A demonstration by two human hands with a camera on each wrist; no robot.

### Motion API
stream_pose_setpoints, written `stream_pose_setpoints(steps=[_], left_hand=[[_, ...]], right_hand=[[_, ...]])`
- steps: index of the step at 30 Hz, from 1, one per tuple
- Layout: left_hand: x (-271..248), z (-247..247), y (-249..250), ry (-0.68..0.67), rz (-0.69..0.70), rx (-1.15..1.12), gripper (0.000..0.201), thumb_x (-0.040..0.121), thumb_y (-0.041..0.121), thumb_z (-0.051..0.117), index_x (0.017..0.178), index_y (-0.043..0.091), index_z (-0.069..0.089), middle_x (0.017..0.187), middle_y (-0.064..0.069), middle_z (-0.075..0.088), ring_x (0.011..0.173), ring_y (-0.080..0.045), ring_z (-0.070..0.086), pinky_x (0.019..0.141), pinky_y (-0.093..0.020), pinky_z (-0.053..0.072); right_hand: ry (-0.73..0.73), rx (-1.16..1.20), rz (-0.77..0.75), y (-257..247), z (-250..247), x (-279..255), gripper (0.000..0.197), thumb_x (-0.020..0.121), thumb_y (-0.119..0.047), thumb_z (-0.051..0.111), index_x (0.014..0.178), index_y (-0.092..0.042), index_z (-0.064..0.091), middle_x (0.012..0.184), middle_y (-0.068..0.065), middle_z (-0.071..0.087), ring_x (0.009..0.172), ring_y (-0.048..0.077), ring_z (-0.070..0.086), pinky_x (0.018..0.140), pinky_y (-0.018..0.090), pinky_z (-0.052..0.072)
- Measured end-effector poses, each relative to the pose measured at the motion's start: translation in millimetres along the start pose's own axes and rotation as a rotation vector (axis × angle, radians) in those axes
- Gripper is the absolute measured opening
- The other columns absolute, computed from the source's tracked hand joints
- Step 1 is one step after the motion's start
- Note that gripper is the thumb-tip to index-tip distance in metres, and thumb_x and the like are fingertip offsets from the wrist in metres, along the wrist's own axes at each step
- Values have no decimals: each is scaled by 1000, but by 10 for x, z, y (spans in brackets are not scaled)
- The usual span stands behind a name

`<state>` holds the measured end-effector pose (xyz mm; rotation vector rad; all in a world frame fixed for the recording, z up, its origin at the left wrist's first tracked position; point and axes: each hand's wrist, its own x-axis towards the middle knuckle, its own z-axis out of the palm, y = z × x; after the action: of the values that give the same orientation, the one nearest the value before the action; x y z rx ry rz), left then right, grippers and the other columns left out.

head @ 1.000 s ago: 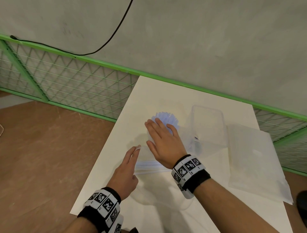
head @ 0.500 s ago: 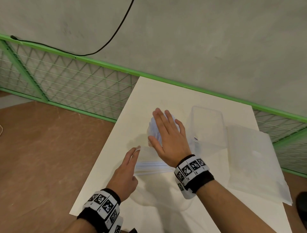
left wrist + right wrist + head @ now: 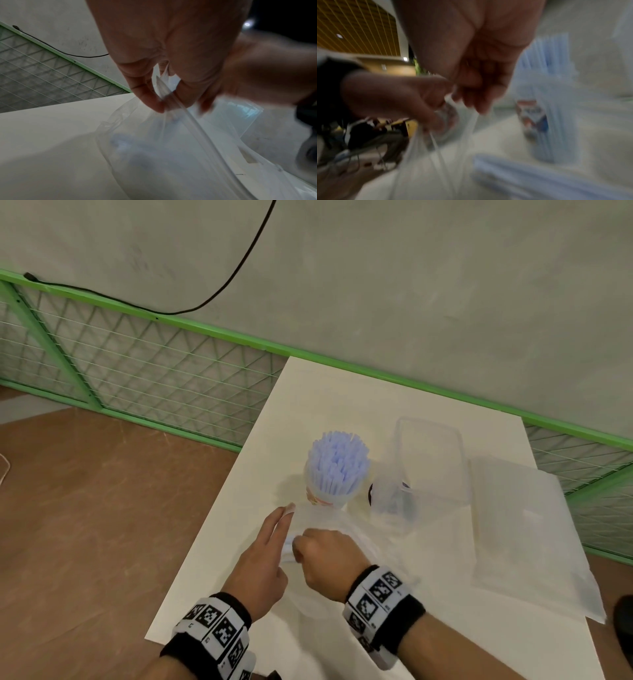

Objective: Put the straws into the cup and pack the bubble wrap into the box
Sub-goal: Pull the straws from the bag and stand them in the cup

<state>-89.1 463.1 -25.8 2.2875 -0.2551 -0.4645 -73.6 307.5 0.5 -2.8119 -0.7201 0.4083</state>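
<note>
Straws (image 3: pixel 337 470) stand upright in the cup (image 3: pixel 327 497); both grips pinch the bag (image 3: pixel 171 135)

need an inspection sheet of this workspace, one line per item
surface: white table, bare at the left edge
job's things: blue straws upright in the cup; clear box empty; bubble wrap flat beside it
clutter: clear plastic bag with more straws inside
hands: left hand and right hand both pinch the bag's mouth
cables: black cable on the wall
surroundings: green mesh fence, brown floor
</note>
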Motion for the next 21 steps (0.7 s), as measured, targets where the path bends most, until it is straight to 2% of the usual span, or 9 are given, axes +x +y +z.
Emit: stream_pose_setpoints(steps=[1,3,6,9,13,16,18,21], left_hand=[[-10,3,20,-10,1,-7,104,76,-12,49,151,44,3,157,25,-1,98,-11,55,74,-13,42],[-33,13,74,-26,14,-12,105,76,-11,48,151,44,1,156,29,-4,91,-8,52,76,-13,43],[-61,11,144,-37,39,-9,103,76,-9,48,152,42,3,156,29,-5,85,-4,47,77,-15,45],[-76,-14,176,-32,55,-12,104,75,-9,48,151,45,2,155,32,-5,85,-4,49,79,-20,49],[-102,-32,165,-19,73,1,103,75,-8,47,152,44,3,155,32,-6,90,-7,50,79,-19,48],[-114,-29,146,-13,76,1,102,75,-8,47,152,43,5,154,33,-6,103,-12,54,80,-17,46],[-111,-30,143,-2,77,3,101,74,-8,47,152,42,7,154,32,-5,106,-13,53,79,-15,43],[-103,-51,132,9,68,6,101,74,-8,48,152,42,7,154,32,-4,104,-14,55,78,-14,42]], right_hand=[[-68,-37,47,40,142,46,29,87,-4,48,114,-7,58,108,13,58,94,36,59,73,42,47],[-109,-42,111,125,392,150,47,85,-2,55,131,-5,46,124,14,51,108,33,53,87,42,45],[-90,-38,184,184,661,275,61,82,-7,59,139,-7,36,134,10,46,120,29,46,103,40,38],[-105,-91,214,183,746,309,56,81,-12,58,134,-10,40,130,7,46,118,27,43,102,39,34],[-121,-94,251,221,764,293,41,81,-16,56,121,-12,48,128,7,43,116,27,41,95,37,32],[-193,-119,259,223,757,269,34,88,-21,54,120,-12,49,125,9,50,113,30,47,96,39,32],[-229,-126,272,202,745,250,30,91,-24,51,119,-13,50,122,9,56,113,30,51,99,41,32],[-176,-56,307,188,710,209,27,91,-27,47,116,-15,47,114,8,63,107,31,58,93,41,35]])
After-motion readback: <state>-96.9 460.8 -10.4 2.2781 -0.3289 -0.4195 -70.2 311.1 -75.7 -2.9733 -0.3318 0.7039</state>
